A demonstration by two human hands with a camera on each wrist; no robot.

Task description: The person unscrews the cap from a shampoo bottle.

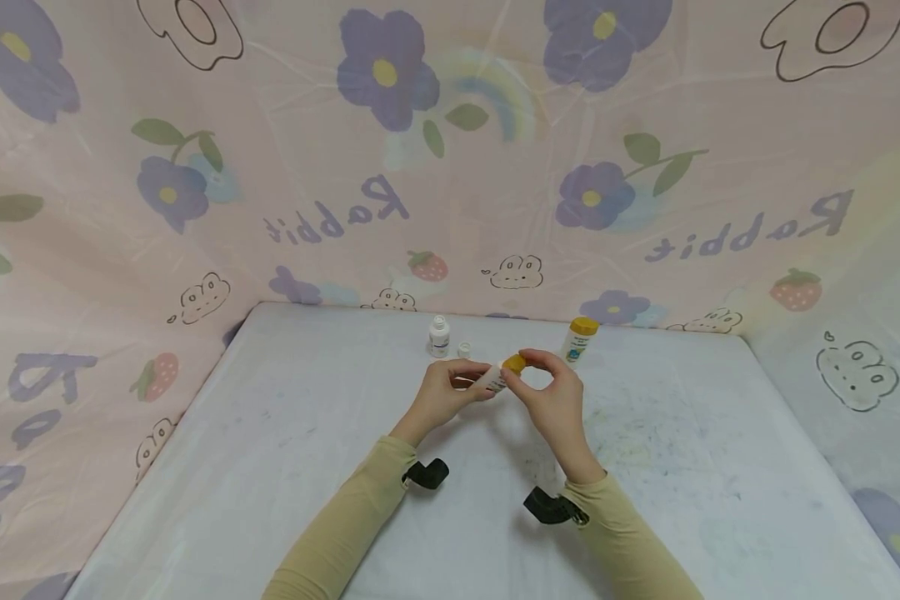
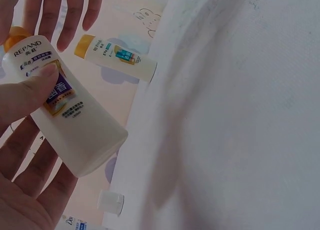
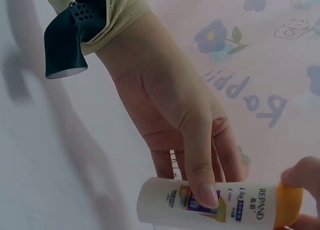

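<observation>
Creased printed fabric (image 1: 480, 158) around a white table (image 1: 270, 450)

Left hand (image 1: 444, 392) holds a rounded plastic bottle (image 2: 87, 135) tilted above the table; right hand (image 1: 557, 400) pinches its yellow cap (image 1: 513, 364); an open-necked bottle (image 1: 438, 341), stubby white cap (image 1: 463, 351) and yellow-topped bottle (image 1: 577, 341) stand beyond

The held bottle (image 2: 85, 132) looks like smooth plastic with a soft sheen, its cap (image 3: 288, 206) likewise. Right of it, the standing bottle (image 1: 578, 342) shares that finish. Beneath it, the surface (image 1: 255, 408) looks matt; behind it hangs thin, faintly glossy sheeting (image 1: 480, 192); nearer than it, sleeves (image 1: 356, 508) of matt cloth.
</observation>
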